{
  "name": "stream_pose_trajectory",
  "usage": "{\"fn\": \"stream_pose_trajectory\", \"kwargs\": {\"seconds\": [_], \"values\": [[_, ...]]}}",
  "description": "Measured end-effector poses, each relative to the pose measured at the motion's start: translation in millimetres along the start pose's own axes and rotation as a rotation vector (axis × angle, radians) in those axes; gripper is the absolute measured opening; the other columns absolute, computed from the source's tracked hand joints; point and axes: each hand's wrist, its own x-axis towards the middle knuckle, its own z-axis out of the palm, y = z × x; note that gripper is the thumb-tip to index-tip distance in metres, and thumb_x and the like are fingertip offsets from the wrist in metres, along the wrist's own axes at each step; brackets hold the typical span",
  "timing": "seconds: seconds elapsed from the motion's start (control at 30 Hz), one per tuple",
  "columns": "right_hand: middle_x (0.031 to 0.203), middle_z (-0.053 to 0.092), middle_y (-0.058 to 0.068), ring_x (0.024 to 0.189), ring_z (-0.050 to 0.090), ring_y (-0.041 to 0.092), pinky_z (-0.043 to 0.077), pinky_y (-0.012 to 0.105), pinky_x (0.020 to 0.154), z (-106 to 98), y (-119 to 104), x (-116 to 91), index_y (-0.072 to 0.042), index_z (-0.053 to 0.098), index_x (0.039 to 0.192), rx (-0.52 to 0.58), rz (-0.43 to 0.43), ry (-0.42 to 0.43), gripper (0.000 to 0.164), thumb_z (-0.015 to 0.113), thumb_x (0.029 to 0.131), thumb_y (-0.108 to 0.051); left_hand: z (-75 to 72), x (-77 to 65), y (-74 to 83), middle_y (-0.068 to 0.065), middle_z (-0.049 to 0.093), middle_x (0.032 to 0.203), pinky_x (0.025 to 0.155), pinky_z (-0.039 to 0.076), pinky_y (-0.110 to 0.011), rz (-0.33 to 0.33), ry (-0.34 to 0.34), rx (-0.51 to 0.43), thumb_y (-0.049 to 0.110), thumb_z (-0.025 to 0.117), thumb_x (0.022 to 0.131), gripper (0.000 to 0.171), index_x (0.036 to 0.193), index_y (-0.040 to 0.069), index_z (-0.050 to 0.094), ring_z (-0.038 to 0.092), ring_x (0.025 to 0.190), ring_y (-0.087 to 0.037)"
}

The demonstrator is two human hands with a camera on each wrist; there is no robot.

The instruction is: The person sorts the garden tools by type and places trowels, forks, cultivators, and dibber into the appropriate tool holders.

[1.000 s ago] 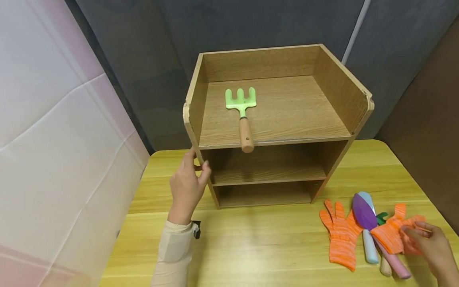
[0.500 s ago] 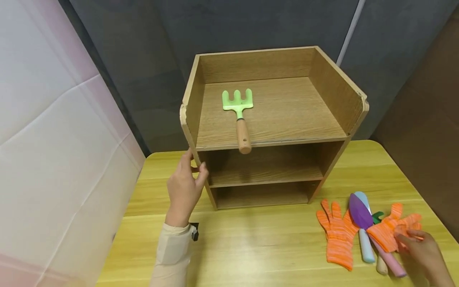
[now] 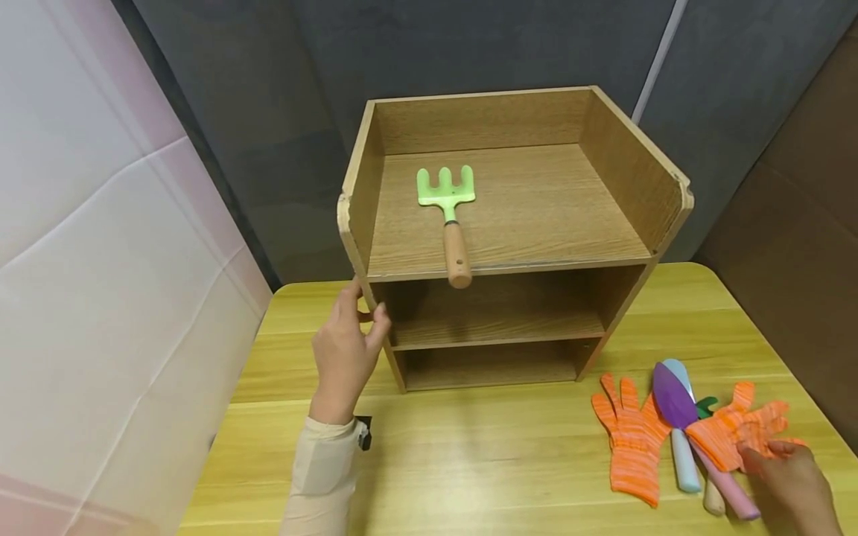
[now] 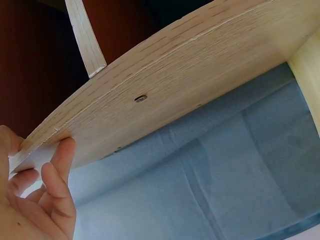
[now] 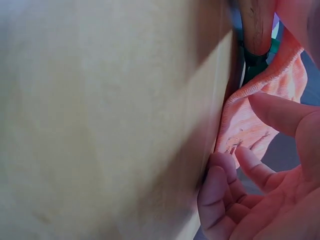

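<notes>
My left hand (image 3: 345, 346) grips the left side panel of a wooden shelf unit (image 3: 509, 264), thumb at the front edge and fingers behind. The left wrist view shows these fingers on the panel (image 4: 165, 80). On the top shelf lies a green hand fork (image 3: 450, 201), its wooden handle overhanging the front edge. My right hand (image 3: 791, 476) touches a crumpled orange glove (image 3: 720, 439) at the right. In the right wrist view, the thumb rests on the glove's cuff (image 5: 250, 95), its tip apart from the fingertips.
A second orange glove (image 3: 634, 443) lies flat beside a purple trowel (image 3: 675, 394), a light blue handle (image 3: 685, 461) and a wooden handle (image 3: 714, 497). The crumpled glove overlaps these tools. A pale wall (image 3: 121, 223) stands left, a brown one (image 3: 798, 193) right.
The right hand has moved slightly at the crumpled glove, whose fingers now lie more spread to the right. The left hand keeps its grip on the shelf unit.
</notes>
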Motion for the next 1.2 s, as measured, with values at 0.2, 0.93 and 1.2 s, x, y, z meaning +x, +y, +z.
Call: {"fn": "stream_pose_trajectory", "kwargs": {"seconds": [0.2, 0.93, 1.2], "values": [[0.132, 0.038, 0.043, 0.109, 0.047, 0.059, 0.045, 0.058, 0.080, 3.1, -2.6, -6.2, 0.014, 0.038, 0.131, -0.060, 0.059, 0.026, 0.080, 0.052, 0.090, -0.053, -0.4, -0.7, -0.6, -0.018, 0.069, 0.096, 0.039, 0.045, -0.040, -0.007, 0.001, 0.006, 0.012, 0.061, 0.084, 0.036, 0.117, 0.000, 0.053, 0.070, 0.065, -0.029], [0.132, 0.035, 0.043, 0.111, 0.043, 0.061, 0.042, 0.060, 0.086, -0.1, 8.8, 3.4, 0.019, 0.033, 0.128, -0.114, -0.005, -0.023, 0.075, 0.048, 0.094, -0.046, -1.0, -1.7, -0.1, -0.017, 0.069, 0.097, 0.040, 0.046, -0.041, -0.018, -0.012, 0.014, 0.013, 0.060, 0.084, 0.038, 0.119, 0.002, 0.052, 0.068, 0.063, -0.028], [0.132, 0.033, 0.046, 0.113, 0.041, 0.061, 0.040, 0.059, 0.090, 1.2, 8.9, 4.4, 0.018, 0.034, 0.129, -0.012, -0.028, 0.007, 0.060, 0.051, 0.094, -0.027, 1.0, -1.2, -0.2, -0.018, 0.069, 0.096, 0.040, 0.045, -0.040, -0.012, 0.003, -0.001, 0.009, 0.062, 0.082, 0.038, 0.118, 0.001, 0.052, 0.068, 0.062, -0.027]]}}
